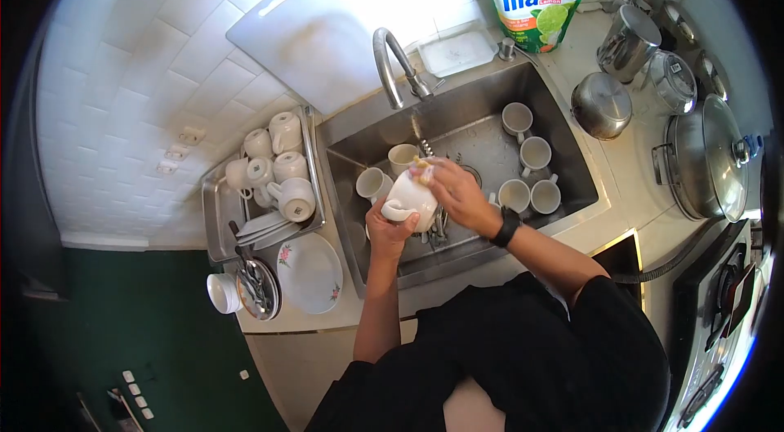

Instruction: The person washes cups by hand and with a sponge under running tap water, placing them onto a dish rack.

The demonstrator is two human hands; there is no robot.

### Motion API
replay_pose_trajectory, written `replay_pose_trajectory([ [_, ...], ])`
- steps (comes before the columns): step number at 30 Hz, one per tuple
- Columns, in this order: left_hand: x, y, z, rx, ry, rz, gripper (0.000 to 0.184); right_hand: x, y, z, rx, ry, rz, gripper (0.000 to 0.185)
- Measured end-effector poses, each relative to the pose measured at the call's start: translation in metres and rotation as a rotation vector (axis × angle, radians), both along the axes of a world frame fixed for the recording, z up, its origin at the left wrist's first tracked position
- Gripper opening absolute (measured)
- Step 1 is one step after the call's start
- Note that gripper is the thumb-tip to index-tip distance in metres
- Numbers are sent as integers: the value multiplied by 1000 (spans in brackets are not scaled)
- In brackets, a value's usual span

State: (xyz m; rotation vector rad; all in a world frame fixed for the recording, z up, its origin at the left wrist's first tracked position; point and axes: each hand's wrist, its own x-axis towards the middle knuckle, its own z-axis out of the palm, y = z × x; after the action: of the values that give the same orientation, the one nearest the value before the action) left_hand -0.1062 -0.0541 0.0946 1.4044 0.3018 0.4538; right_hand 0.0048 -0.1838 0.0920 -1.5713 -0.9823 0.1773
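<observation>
Over the left part of the steel sink [465,259], my left hand [392,229] holds a white mug [412,197] tilted, near its handle. My right hand [459,193] presses a small yellowish sponge [421,171] against the mug's upper side, its fingers closed round it. Just beyond and left of the held mug, two white mugs [374,184] [403,157] stand in the sink. Several more white mugs [535,153] stand along the sink's right side. Below my hands, some cutlery [438,229] lies partly hidden.
The faucet [385,64] arches over the sink's back edge. At left, a dish rack [219,220] holds several upturned mugs, with plates [309,273] in front. A green detergent pouch [535,14] stands behind the sink. Pots [602,105] crowd the right counter near the stove [710,326].
</observation>
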Motion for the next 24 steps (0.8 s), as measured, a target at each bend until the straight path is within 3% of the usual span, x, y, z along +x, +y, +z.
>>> replay_pose_trajectory([
  [1, 2, 2, 1, 37, 22, 6, 36, -9, -4, 16, 21, 72, 19, 25],
  [4, -3, 0, -7, 41, 7, 6, 34, -23, 1, 21, 47, -278, 18, 25],
  [5, -1, 2, -9, 33, -20, -3, 33, -21, 1, 22, 24, -272, 44, 27],
  [8, -4, -9, 0, 98, 15, 31, 31, -16, 16, -16, 189, 550, 104, 35],
  [9, -4, -12, 3, 167, 0, 73, 29, -18, 16, -9, 333, 1086, 273, 42],
  [12, -8, -11, 4, 208, 40, 1, 40, -17, 6, 14, 255, 1332, 323, 40],
  [13, -10, -9, 2, 145, 41, -72, 43, -16, 8, 14, 304, 1303, 318, 44],
  [15, -11, 0, 1, 26, 36, -226, 50, -6, 10, 0, 165, 707, 200, 55],
  [16, -9, 3, 4, -157, 4, -274, 51, -3, 9, -3, 95, 413, 136, 60],
  [18, -4, 5, 13, -529, -60, -359, 52, -3, 2, 12, 51, 6, 125, 62],
  [19, -3, 6, 8, -526, 13, -270, 45, -2, 0, 22, 29, -200, 118, 63],
  [22, -2, 8, 8, -311, 202, -269, 41, -5, -2, 20, -64, -222, 148, 73],
  [24, -1, 3, 11, -165, 144, -272, 41, 2, -3, 20, -48, -102, 161, 79],
])
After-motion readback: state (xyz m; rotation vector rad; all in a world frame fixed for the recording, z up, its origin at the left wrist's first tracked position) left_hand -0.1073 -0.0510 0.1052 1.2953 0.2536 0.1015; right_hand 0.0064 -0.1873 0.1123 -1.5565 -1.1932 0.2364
